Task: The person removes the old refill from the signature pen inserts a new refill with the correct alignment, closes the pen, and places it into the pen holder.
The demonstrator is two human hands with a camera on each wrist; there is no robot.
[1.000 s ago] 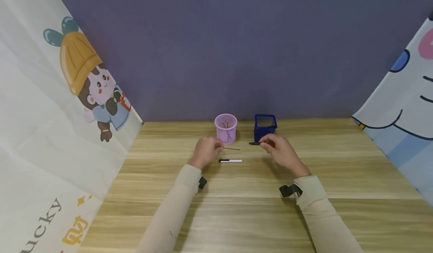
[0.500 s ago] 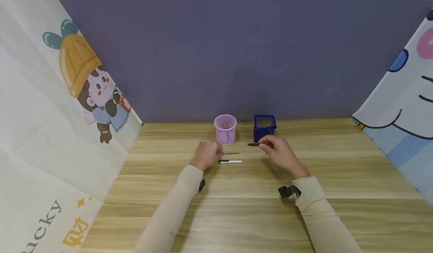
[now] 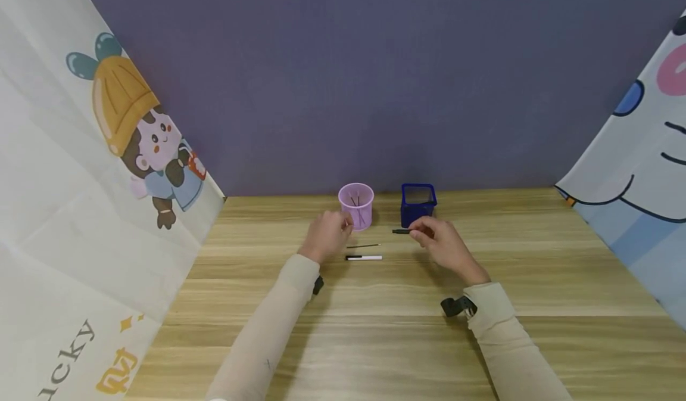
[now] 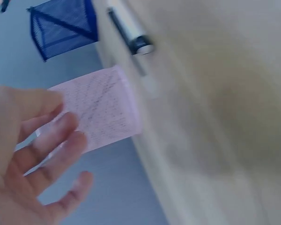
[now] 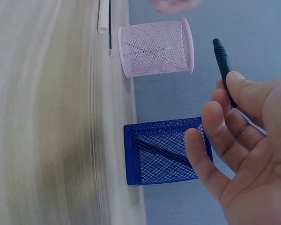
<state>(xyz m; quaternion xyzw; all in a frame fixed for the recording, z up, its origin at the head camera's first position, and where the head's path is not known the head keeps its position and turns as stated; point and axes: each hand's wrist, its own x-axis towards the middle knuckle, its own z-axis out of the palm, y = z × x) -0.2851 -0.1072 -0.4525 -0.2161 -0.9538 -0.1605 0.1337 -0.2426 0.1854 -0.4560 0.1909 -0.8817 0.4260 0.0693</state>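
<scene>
My left hand (image 3: 327, 234) is raised in front of the pink mesh pen cup (image 3: 365, 217), overlapping its lower left side in the head view. In the left wrist view its fingers (image 4: 61, 164) are loosely bent, with nothing between them. A thin dark pen refill (image 3: 364, 246) lies on the table below that hand. Nearer to me, and parallel to it, is a white pen with a black end (image 3: 370, 258). My right hand (image 3: 442, 243) pinches a short black pen barrel (image 5: 221, 58) between thumb and forefinger, in front of the blue mesh holder (image 5: 164, 159).
Thin dark sticks (image 3: 358, 201) stand in the pink cup. A dark, slim thing (image 5: 161, 152) leans inside the blue holder. Behind both containers, the wooden table (image 3: 375, 341) meets a dark wall (image 3: 343, 79). Printed white sheets (image 3: 48, 180) hang at the sides.
My left hand has first come down toward me with the refill, then let go of it and risen toward the pink cup. The right hand has kept its pinch on the barrel, nearly still.
</scene>
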